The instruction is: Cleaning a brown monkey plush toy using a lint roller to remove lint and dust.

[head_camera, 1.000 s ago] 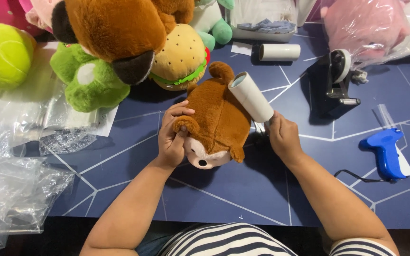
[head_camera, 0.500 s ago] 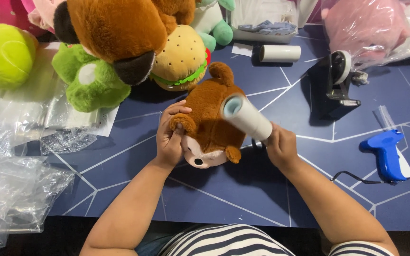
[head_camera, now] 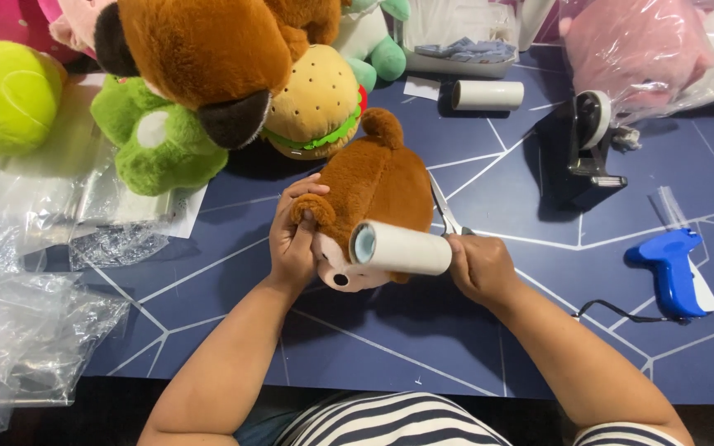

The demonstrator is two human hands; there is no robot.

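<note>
A small brown plush animal lies on the dark blue table, its pale snout toward me. My left hand grips its left side at a paw. My right hand holds a white lint roller by its handle. The roll lies crosswise over the toy's face end, its round end pointing left. Scissors lie on the table just behind the roller, partly hidden by the toy.
Big plush toys crowd the far left: a brown bear, a green frog, a burger. Clear plastic bags lie at left. A spare roll, a black tape dispenser and a blue tagging gun sit at right.
My right hand has swung the lint roller from the toy's right side down and across to its face end. The left hand keeps its hold on the toy.
</note>
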